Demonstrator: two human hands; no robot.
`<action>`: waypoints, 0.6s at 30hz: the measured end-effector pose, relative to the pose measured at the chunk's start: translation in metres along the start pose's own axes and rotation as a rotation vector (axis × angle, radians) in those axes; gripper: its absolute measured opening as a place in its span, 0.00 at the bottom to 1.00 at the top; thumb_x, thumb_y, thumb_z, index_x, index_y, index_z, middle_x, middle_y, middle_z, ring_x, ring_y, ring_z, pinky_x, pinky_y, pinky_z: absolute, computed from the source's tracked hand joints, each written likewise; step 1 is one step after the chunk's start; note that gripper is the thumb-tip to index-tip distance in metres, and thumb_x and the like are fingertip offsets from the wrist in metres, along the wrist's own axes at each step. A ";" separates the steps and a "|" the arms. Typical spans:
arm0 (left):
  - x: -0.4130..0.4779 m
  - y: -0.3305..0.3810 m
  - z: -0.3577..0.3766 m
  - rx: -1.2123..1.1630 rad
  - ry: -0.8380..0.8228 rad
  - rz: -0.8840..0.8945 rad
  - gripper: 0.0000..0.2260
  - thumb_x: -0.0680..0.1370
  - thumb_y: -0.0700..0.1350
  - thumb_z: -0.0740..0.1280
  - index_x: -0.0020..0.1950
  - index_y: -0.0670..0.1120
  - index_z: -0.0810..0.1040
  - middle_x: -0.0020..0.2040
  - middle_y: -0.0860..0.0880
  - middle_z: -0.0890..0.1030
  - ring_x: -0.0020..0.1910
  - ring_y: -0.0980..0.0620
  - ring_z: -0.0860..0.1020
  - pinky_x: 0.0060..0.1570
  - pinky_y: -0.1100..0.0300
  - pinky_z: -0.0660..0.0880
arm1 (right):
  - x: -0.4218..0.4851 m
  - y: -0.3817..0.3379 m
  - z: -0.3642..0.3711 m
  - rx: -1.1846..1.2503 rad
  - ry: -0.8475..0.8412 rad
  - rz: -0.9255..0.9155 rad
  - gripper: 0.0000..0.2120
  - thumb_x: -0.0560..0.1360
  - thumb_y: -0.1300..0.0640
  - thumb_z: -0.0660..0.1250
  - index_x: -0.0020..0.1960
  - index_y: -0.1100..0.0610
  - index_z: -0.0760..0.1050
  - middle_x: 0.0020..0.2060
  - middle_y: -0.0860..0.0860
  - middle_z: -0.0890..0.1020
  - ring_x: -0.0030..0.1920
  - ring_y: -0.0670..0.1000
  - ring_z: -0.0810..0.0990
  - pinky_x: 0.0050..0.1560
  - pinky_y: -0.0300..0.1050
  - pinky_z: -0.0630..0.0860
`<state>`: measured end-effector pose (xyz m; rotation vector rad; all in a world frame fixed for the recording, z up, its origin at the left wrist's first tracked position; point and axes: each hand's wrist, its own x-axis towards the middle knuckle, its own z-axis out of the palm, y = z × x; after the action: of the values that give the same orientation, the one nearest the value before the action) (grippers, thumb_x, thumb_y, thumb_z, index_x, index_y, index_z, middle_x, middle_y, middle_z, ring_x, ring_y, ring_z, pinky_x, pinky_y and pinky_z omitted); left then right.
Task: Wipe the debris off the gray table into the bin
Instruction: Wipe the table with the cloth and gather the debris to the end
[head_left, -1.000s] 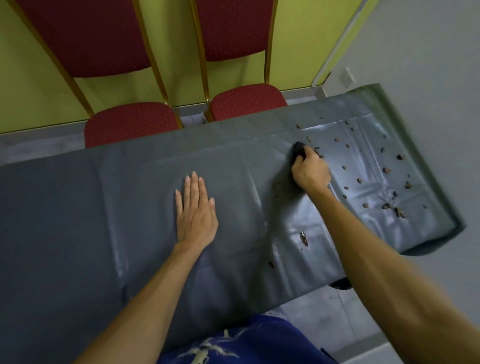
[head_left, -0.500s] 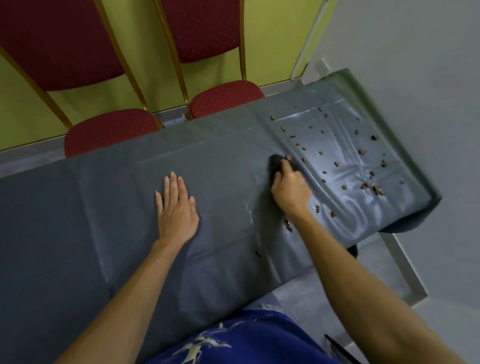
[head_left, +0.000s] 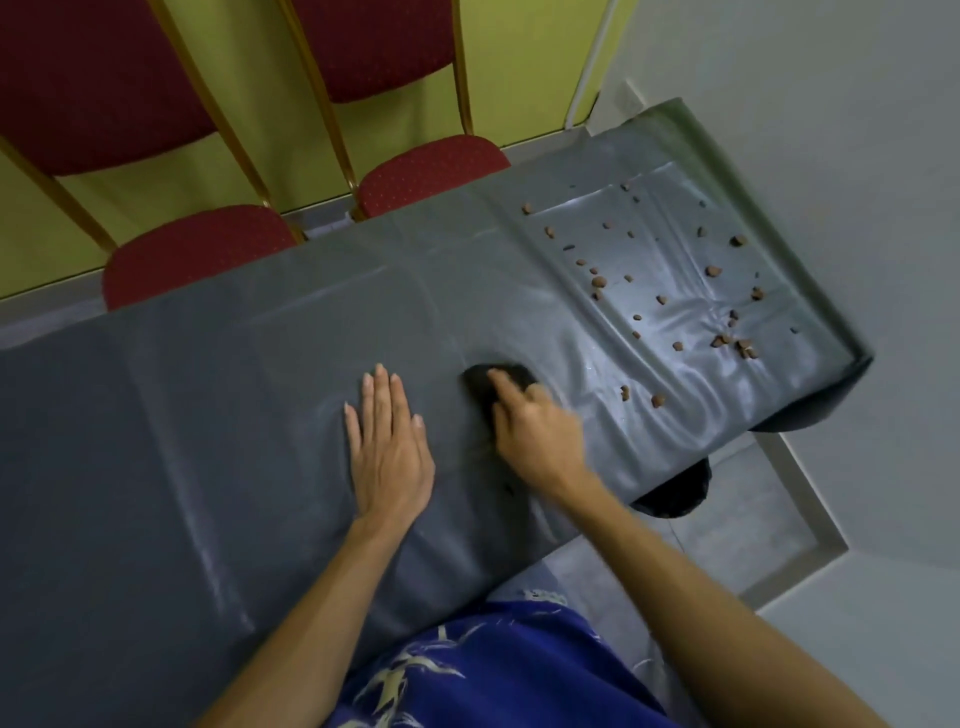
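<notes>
The gray table (head_left: 218, 415) is covered by a shiny gray sheet. Several small brown bits of debris (head_left: 675, 291) lie scattered over its right end. My right hand (head_left: 535, 431) presses a dark cloth (head_left: 480, 382) on the sheet near the middle, left of the debris. Flat on the sheet just left of it lies my left hand (head_left: 387, 447), fingers together, holding nothing. A black bin (head_left: 675, 491) shows partly below the table's near right edge; most of it is hidden under the sheet.
Two red chairs (head_left: 431, 169) with gold frames stand against the yellow wall behind the table. A gray wall runs along the table's right end. My blue patterned clothing (head_left: 493, 670) is at the near edge.
My right hand has slid the cloth leftward and toward me, away from the debris. The left hand has stayed flat on the sheet. The camera has shifted.
</notes>
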<state>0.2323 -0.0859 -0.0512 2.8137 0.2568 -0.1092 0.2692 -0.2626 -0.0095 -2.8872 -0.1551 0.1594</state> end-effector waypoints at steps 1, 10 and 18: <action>0.000 0.000 0.000 -0.004 -0.004 -0.004 0.26 0.83 0.48 0.46 0.79 0.40 0.52 0.81 0.44 0.50 0.80 0.48 0.47 0.77 0.44 0.47 | 0.010 0.019 -0.007 0.001 0.002 0.069 0.21 0.80 0.49 0.59 0.72 0.46 0.68 0.51 0.59 0.80 0.43 0.63 0.82 0.39 0.53 0.77; -0.003 0.003 -0.001 0.004 0.013 -0.011 0.26 0.83 0.48 0.46 0.79 0.40 0.53 0.81 0.44 0.51 0.80 0.48 0.47 0.77 0.44 0.48 | -0.031 -0.004 -0.012 0.160 -0.023 0.135 0.20 0.79 0.49 0.58 0.70 0.49 0.67 0.56 0.57 0.80 0.50 0.62 0.81 0.46 0.56 0.79; -0.002 0.000 -0.001 -0.018 0.025 -0.001 0.25 0.83 0.48 0.46 0.79 0.40 0.53 0.81 0.44 0.51 0.80 0.48 0.47 0.78 0.45 0.47 | -0.074 0.014 0.005 -0.054 -0.034 0.044 0.20 0.77 0.50 0.60 0.68 0.45 0.68 0.50 0.56 0.80 0.35 0.62 0.82 0.29 0.52 0.77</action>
<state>0.2302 -0.0861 -0.0500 2.7981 0.2641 -0.0720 0.1963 -0.2833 -0.0107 -2.9442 -0.1031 0.2164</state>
